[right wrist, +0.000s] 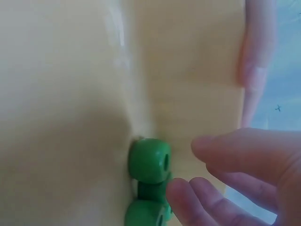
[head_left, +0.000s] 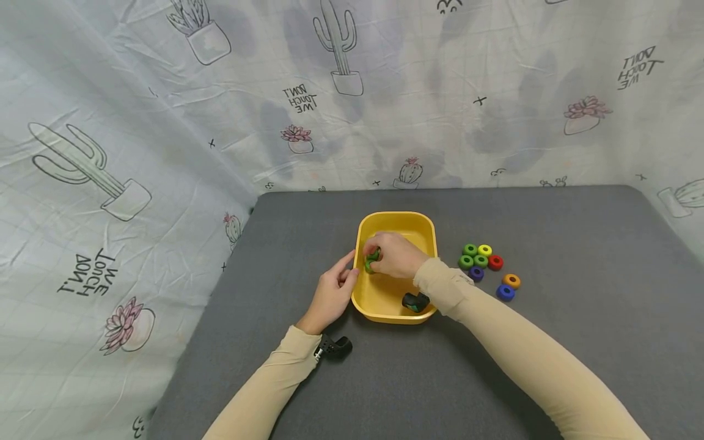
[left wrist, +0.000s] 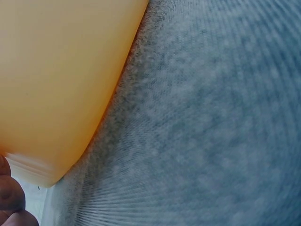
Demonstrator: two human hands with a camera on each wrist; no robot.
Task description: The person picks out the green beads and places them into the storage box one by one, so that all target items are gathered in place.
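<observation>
A yellow plastic bin (head_left: 393, 299) stands on the grey table. My right hand (head_left: 397, 255) reaches down inside it, by the left wall. Green rings (right wrist: 149, 160) lie along the foot of that wall, three visible in the right wrist view. Thumb and fingers are spread, with nothing between them; the fingertips (right wrist: 179, 190) are right beside the rings, and whether they touch cannot be told. From outside, my left hand (head_left: 330, 296) rests with extended fingers against the bin's left side. The left wrist view shows the bin's outer wall (left wrist: 61, 80) and some fingertips (left wrist: 10, 193).
Right of the bin, several loose rings lie on the table: green (head_left: 466, 262), yellow (head_left: 484, 250), red (head_left: 495, 263), purple (head_left: 476, 273), orange (head_left: 511, 281) and blue (head_left: 505, 293). A cactus-print cloth (head_left: 385, 122) hangs behind and to the left of the table (head_left: 577, 275).
</observation>
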